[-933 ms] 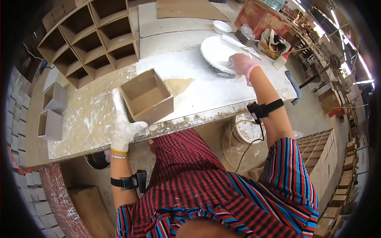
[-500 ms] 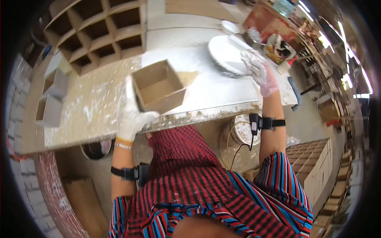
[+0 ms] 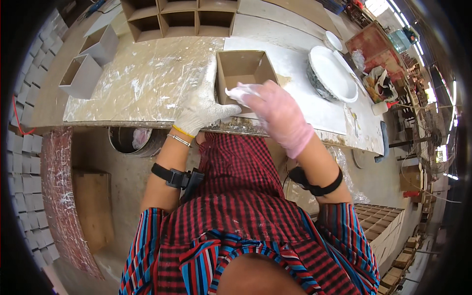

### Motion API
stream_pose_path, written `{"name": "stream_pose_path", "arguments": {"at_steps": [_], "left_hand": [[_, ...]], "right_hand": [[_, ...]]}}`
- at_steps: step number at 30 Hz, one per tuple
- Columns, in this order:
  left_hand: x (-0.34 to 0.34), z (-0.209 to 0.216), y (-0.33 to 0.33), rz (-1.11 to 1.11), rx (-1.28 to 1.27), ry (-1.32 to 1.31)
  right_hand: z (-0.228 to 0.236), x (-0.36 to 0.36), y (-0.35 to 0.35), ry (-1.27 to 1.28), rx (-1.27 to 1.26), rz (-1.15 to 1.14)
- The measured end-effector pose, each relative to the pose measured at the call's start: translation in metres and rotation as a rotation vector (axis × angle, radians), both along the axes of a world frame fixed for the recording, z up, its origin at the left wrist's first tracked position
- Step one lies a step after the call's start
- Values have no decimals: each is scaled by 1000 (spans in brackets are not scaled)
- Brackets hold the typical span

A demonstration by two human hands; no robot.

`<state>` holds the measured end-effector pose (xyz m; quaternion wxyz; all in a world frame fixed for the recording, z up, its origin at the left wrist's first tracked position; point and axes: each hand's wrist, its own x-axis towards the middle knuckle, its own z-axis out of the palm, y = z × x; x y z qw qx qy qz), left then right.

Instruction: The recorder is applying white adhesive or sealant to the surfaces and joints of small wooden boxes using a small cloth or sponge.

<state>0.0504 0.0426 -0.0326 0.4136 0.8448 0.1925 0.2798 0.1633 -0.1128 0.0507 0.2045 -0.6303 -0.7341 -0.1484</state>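
A brown open-topped cardboard box (image 3: 244,60) stands near the front edge of the worktable. My left hand (image 3: 207,104), in a white knit glove, grips its left side, with the thumb lying along the near wall. Over the box's near right corner is my right hand (image 3: 282,115) in a thin pink glove. Its fingers are closed on a soft white wad (image 3: 242,92), whose kind I cannot make out. To the right stands a wide basin (image 3: 322,88) with white matter inside and smeared sides.
A brown compartment rack (image 3: 179,24) stands at the back. Two small grey boxes (image 3: 81,76) sit at the left. A white bowl (image 3: 332,41), a bottle with a red tip (image 3: 381,107) and a blue cloth (image 3: 382,142) lie to the right. Under the table is a bucket (image 3: 129,145).
My right hand has moved left from the basin to the box's near side. The box now sits squarer in my left hand. The view has shifted.
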Motion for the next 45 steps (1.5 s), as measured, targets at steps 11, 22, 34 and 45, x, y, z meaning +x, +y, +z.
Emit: {"name": "stream_pose_path", "arguments": {"at_steps": [11,22,34,45], "left_hand": [[0,2,0,-18,-35,37],[0,-5,4,59,149,-37],[0,-4,3,-8,-15,0],[0,2,3,-70,-66,60]], "right_hand": [[-5,8,-7,-67,33,19],[28,12,61,66,-67,-162],[47,-16,16,-112,-437,68],[18,45,92,-273,-116,219]]}}
